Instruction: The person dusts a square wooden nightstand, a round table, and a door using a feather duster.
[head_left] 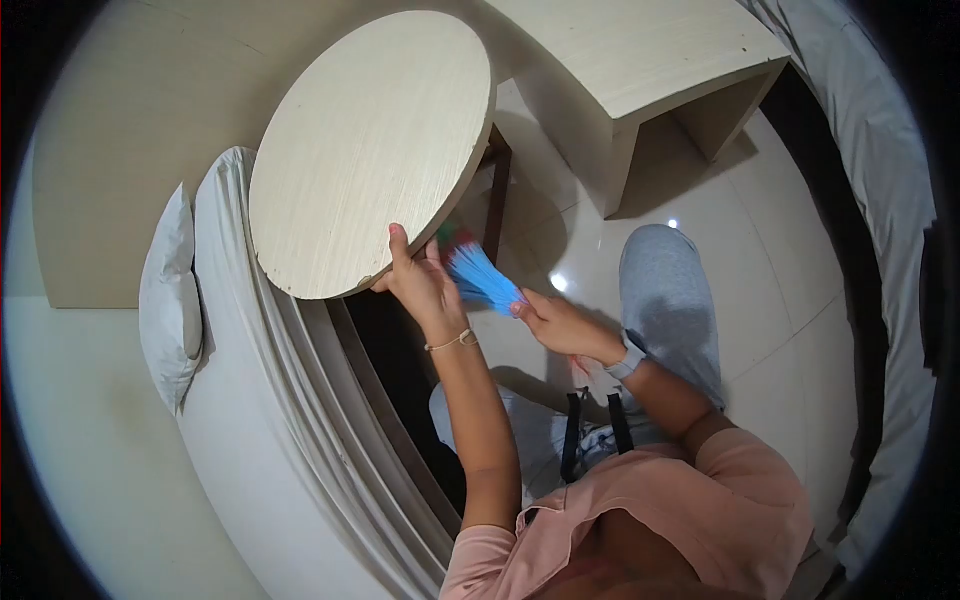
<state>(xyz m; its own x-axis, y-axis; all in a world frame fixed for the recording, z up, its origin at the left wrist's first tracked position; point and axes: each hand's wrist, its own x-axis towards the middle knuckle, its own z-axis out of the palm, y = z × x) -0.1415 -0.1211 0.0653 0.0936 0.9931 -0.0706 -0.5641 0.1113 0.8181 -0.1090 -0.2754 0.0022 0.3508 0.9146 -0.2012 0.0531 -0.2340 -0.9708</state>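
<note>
A round, pale wood-grain tabletop [375,150] is tilted up in front of me. My left hand [425,285] is closed on its lower edge, thumb on top and fingers underneath. In my right hand [565,325] is a duster with blue strands [480,278], gripped close to them. Green and red strands show at its far end, near the underside of the tabletop's rim. A reddish, see-through bit [583,370] shows below my right wrist; whether it belongs to the duster I cannot tell.
A bed with a white sheet [235,400] and a white pillow [172,300] lies left. A pale wooden table [660,50] stands at the upper right. A dark leg [498,190] shows beneath the tabletop. Grey-white fabric [860,130] runs along the right, beside the tiled floor [780,260].
</note>
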